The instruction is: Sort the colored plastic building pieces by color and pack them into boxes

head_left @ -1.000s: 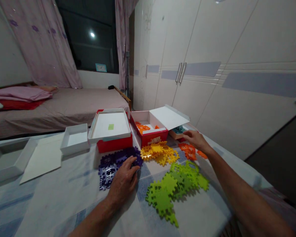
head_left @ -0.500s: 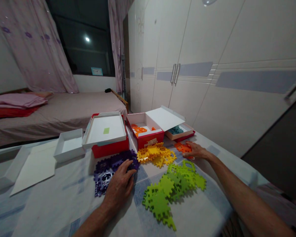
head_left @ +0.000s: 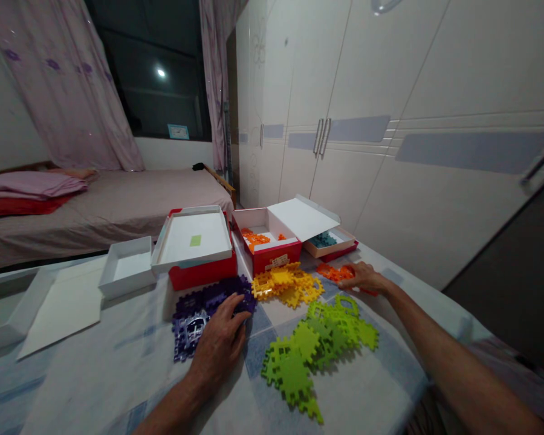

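- The orange pieces (head_left: pixel 334 273) lie on the table (head_left: pixel 95 356) just in front of the flat tray of teal pieces (head_left: pixel 323 240); the right hand (head_left: pixel 363 278) rests flat on them, fingers spread, gripping nothing.
- Pinching 1 piece by its edge seems surer than sweeping.
- The left hand (head_left: pixel 217 341) lies open on the purple pieces (head_left: pixel 199 311), holding none.
- Yellow pieces (head_left: pixel 285 284) and green pieces (head_left: pixel 317 347) lie between.

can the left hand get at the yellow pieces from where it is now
Probably yes. The left hand lies flat on the purple pieces, and the yellow pieces sit just beyond them to the right on the table. Nothing stands between; the red box is behind the pile, not across the path.
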`<state>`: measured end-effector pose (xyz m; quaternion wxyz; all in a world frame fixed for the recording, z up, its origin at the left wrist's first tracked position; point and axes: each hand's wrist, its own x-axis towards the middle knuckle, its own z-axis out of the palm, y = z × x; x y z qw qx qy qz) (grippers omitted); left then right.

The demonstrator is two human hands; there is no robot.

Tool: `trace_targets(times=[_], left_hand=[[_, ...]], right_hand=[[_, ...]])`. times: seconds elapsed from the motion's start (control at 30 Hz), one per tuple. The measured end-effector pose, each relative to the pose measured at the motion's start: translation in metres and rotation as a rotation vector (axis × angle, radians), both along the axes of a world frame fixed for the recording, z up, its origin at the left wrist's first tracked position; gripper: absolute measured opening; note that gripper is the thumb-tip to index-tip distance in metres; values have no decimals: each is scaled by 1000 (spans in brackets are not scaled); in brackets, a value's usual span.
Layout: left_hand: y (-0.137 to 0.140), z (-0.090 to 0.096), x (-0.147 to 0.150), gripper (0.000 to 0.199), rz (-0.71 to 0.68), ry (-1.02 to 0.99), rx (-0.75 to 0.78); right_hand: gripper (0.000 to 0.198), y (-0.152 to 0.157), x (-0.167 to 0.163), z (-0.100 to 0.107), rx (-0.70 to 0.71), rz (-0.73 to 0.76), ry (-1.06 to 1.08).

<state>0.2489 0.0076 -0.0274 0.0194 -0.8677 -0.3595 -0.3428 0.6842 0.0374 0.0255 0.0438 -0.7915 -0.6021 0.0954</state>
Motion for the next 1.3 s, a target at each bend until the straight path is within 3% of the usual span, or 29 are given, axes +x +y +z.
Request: trace_targets(times=[0.13,0.4,0.53,0.67,0.97,1.17,1.3], left_hand=[[-1,1,0,26,2,1,-3],[1,-1,0,25,-7,-4,15],[1,-1,-1,25,-6,-9,22],[0,0,0,26,2,-22,6],[-1,0,0,26,-5,-40,-6],[-2,2,1,26,8,-26,4],[0,-1,0,26,6,-23,-7]], right_hand=[[85,-2,-3,3,-58,-28,-26],[93,0,-3,-3,53,-52,43],[97,2,-1,-4,16,-14,51],[86,2,-2,0,23,53,98],[37,-8,-12,2,211,115,274],[28,-20,-18,37,492,-19,853],[33,12,-48,76,571,57,1032]])
